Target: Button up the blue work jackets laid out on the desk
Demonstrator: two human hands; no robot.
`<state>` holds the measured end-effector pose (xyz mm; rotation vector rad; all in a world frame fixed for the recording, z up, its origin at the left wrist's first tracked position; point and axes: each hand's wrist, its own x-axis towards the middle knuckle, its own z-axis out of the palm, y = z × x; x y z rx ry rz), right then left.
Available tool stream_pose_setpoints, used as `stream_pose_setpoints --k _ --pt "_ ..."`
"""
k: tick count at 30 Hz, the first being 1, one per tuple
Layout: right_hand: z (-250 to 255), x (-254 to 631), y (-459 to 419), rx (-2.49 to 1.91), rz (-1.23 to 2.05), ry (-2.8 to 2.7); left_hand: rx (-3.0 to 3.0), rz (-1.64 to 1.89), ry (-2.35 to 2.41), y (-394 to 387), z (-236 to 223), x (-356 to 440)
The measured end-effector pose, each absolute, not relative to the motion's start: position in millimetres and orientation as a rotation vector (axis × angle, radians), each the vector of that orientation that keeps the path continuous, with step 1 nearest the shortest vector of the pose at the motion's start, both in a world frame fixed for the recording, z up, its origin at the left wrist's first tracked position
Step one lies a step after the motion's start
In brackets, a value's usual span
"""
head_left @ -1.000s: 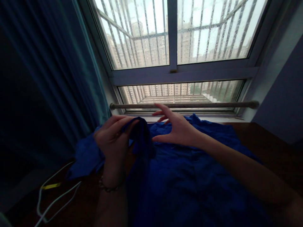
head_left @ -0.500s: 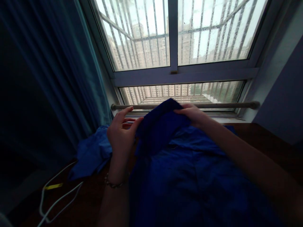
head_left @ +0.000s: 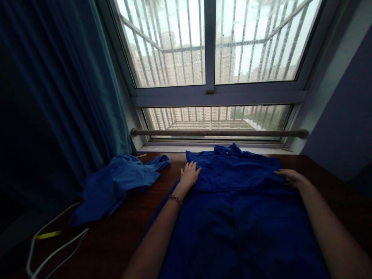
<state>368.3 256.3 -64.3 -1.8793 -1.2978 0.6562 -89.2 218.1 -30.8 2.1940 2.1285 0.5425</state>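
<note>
A dark blue garment (head_left: 241,217) is spread on the brown wooden surface in front of me, with a crosswise seam or fold edge and a bunched, collar-like part at its far end. My left hand (head_left: 190,176) lies on its left side near the far end, palm down with fingers apart. At the opposite edge, my right hand (head_left: 292,178) touches the cloth with its fingers stretched out; its underside is hidden. The near end of the garment runs out of view at the bottom.
A second, lighter blue garment (head_left: 119,184) lies crumpled on the left. White cable (head_left: 58,254) and a yellow strip (head_left: 48,235) are at the lower left. Behind stand a barred window (head_left: 209,95), a horizontal rail (head_left: 217,133) and a blue curtain (head_left: 72,85).
The raised dark blue cloth that my right hand was holding now lies down, its far end spread out. My hands have moved apart and lower, onto the garment's two sides.
</note>
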Motion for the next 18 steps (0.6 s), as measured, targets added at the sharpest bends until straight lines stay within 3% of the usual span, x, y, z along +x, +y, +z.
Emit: stream_pose_setpoints --k 4,8,11,18 --pt "-69.9 370.0 272.7 -1.878 0.755 -1.219 2.201 0.436 2.237 228.9 -77.2 -97.2" --pt "-59.2 377.0 283.5 -1.735 0.691 -1.239 2.078 0.459 2.348 235.7 -88.4 -120.2" --pt "-57.3 384.6 282.8 -1.904 0.505 -1.262 1.926 0.498 2.421 240.4 -92.5 -131.0" --pt "-70.2 384.2 279.7 -2.267 0.34 -1.202 1.596 1.016 2.124 259.2 -91.3 -139.1"
